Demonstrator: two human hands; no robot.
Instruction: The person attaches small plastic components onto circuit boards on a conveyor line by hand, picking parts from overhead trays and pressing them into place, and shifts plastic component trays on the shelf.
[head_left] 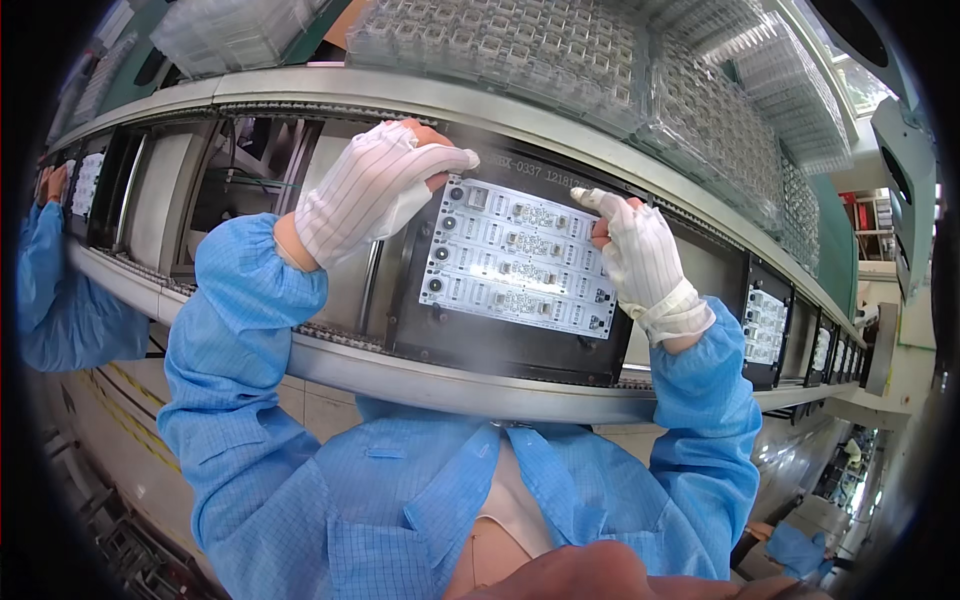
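A white circuit board panel (pixel 519 254) with rows of small parts lies in a black carrier plate (pixel 480 355) on the conveyor in front of me. My left hand (pixel 372 185), in a striped white glove, hovers at the panel's far left corner. Its index finger points right, with the bare thumb tip below and apart. At the upper right edge is my right hand (pixel 645 255), gloved alike, index finger stretched left and thumb apart. Nothing shows between the fingers of either hand. Whether the fingertips touch the panel I cannot tell.
Metal rails (pixel 420 385) with chains edge the conveyor. Stacked clear plastic trays (pixel 500 55) stand beyond the far rail. Another carrier with a white panel (pixel 765 325) sits farther right. At the far left, a co-worker's blue sleeve (pixel 45 255) and hand reach over another panel.
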